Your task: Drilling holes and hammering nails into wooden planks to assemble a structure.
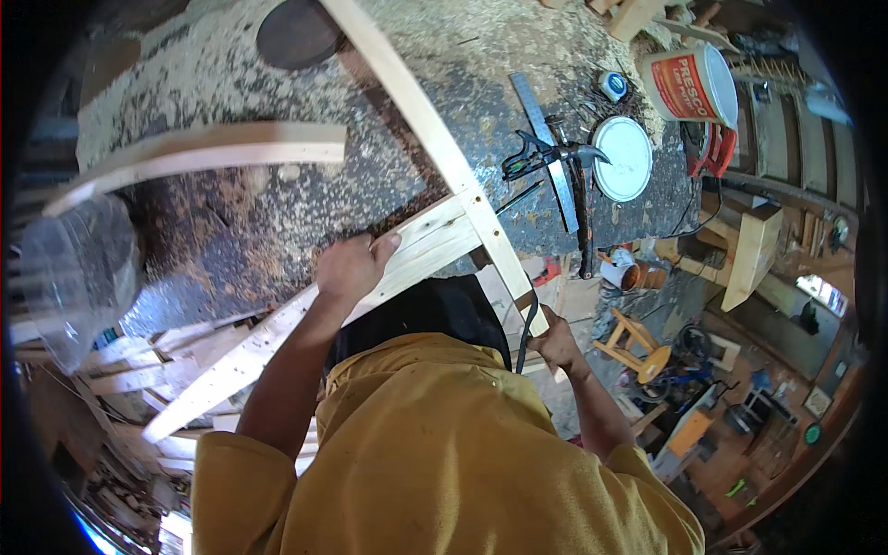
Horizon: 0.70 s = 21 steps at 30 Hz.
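My left hand [355, 272] grips a wide pale wooden board [423, 243] that tapers to its far left end, the thumb lying along its upper face. That board meets a long narrow wooden strip [416, 114] at an angle, and dark holes show in the strip near the joint. Around the near end of this strip is my right hand [557, 341], its fingers partly hidden. A black cable or strap [530, 326] runs beside the right hand. Both pieces lie partly over the bench and reach past its front edge.
On the stained workbench [277, 208] are another wooden piece [222, 147], a dark disc [300, 35], a steel ruler [544, 149], a claw hammer [585, 208], a tape measure [613, 86], a white lid [622, 159] and a bucket [694, 87]. A small stool [635, 350] stands lower right.
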{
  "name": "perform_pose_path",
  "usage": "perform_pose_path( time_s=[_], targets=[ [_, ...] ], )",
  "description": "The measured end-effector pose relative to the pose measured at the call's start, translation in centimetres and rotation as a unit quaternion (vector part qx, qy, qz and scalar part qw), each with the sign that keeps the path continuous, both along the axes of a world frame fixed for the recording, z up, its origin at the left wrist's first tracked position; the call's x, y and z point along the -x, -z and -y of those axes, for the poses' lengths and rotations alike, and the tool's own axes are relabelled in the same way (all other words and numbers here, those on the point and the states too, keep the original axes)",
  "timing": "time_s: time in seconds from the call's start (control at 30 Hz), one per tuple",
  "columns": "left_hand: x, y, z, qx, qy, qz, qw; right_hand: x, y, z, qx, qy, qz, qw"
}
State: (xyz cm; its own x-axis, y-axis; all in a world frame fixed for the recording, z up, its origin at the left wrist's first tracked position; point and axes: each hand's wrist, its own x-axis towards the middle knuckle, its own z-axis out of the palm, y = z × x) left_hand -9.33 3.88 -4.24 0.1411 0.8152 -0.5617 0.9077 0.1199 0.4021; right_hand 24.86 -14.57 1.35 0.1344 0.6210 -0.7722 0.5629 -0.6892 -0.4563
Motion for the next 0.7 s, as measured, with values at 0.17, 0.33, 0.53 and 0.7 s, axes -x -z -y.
perform_pose_path(
  time_s=[0.17,0.33,0.53,0.7],
  targets=[
    [0.5,-2.1,-0.1,0.046,-0.033,0.055,0.997,-0.3,1.3,0.5,-0.063,0.016,-0.075,0.995],
    [0.6,-4.8,1.6,0.005,-0.048,0.052,0.997,-1.5,4.3,1.2,-0.077,-0.036,-0.100,0.991],
    [1.3,-8.0,2.4,-0.050,-0.050,0.013,0.997,-2.3,5.2,1.1,-0.143,-0.070,-0.063,0.985],
    [2.4,-8.1,0.5,-0.064,-0.043,-0.001,0.997,-1.3,2.6,0.1,-0.181,-0.099,-0.041,0.978]
  ],
)
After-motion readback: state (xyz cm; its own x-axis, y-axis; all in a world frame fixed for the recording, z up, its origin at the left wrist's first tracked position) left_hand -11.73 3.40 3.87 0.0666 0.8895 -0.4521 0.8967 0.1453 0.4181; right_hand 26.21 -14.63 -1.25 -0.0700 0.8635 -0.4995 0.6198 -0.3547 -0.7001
